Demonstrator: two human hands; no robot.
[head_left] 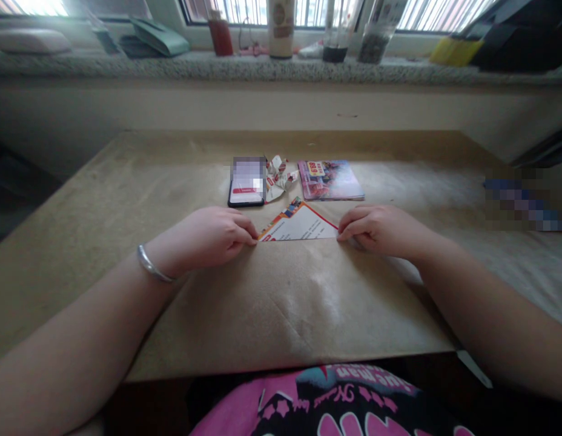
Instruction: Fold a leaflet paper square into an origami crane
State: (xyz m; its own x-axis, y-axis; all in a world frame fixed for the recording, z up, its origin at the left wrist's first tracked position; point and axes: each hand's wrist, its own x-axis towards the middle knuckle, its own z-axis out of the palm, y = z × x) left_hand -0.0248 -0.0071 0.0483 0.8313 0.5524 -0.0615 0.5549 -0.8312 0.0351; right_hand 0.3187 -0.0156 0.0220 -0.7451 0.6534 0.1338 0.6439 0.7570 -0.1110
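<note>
A printed paper leaflet [299,225], folded into a triangle, lies flat on the brown table [103,200] between my hands. My left hand [208,236], with a silver bangle on its wrist, pinches the triangle's left corner with curled fingers. My right hand [376,229] presses its fingertips together on the right corner. The leaflet's lower edge runs straight between the two pinches.
Behind the leaflet lie a black phone [247,181] with its screen lit, a small folded paper figure [278,178] and a stack of colourful leaflets [330,180]. Bottles and jars [281,27] line the stone windowsill. A blurred object [526,200] lies at the right.
</note>
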